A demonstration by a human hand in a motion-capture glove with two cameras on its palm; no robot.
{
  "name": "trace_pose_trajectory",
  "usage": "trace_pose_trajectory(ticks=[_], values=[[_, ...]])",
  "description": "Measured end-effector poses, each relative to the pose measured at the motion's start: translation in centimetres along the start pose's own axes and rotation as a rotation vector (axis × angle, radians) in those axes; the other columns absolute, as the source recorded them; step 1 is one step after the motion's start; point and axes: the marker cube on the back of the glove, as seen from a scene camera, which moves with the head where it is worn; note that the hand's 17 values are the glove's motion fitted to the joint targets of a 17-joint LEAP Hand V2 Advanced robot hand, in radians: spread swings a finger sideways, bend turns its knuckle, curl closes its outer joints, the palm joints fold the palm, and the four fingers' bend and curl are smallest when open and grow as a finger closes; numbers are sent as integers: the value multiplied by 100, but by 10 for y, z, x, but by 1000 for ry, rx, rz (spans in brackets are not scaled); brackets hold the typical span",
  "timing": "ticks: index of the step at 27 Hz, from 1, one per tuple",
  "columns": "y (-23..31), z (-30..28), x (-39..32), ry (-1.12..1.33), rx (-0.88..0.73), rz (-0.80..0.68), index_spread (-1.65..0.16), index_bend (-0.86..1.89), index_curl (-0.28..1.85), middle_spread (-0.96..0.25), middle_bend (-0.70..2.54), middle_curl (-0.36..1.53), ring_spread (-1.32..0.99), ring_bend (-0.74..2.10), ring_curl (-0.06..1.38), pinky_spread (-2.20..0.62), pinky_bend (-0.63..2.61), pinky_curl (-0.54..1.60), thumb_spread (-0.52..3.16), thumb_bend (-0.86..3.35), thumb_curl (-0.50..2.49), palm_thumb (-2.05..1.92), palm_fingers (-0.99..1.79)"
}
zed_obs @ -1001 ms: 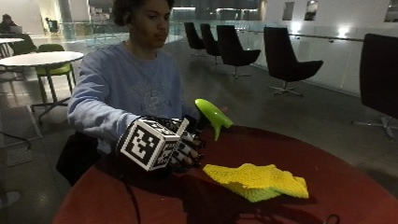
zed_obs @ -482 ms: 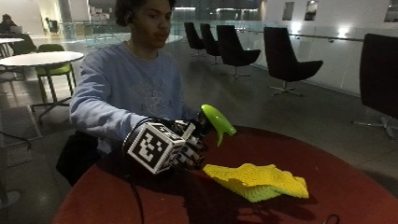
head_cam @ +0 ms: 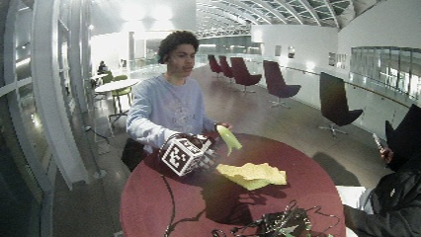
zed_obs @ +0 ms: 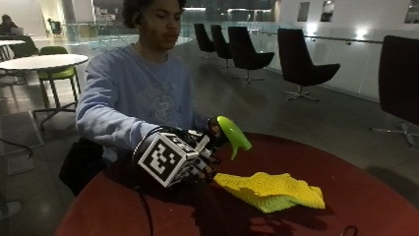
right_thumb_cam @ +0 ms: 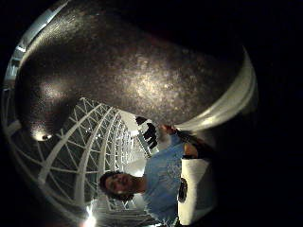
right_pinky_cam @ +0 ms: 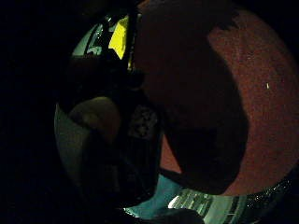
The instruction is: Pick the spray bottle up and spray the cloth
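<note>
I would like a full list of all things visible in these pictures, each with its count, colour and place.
bright green plastic spray bottle head: one, green, held above the round table near the person, nozzle towards the cloth
crumpled yellow cloth: one, yellow, lying on the table beside the gloved hand
round dark red table: one, dark red, in front of the person
black swivel chairs: several, black, along the wall behind
white round table: one, white, in the background
green chair: one, green, by the white table
gloved right hand: one, black glove, grip around the bottle

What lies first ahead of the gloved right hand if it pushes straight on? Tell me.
Probably the crumpled yellow cloth on the round red table; the black-gloved right hand, gripping the green-headed spray bottle, faces it, though depth is unclear.
</note>
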Motion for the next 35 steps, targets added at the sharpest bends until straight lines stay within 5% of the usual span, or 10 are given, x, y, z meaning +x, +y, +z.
trace_pose_trajectory(ticks=[21,35], values=[[-6,24,-13,7,-19,-17,-21,13,35,-4,19,44,7,37,35,30,22,36,61,-2,70,105,95],[-13,171,-104,-141,-13,-658,-22,13,35,-4,19,44,5,36,36,30,20,36,62,-2,71,105,92]])
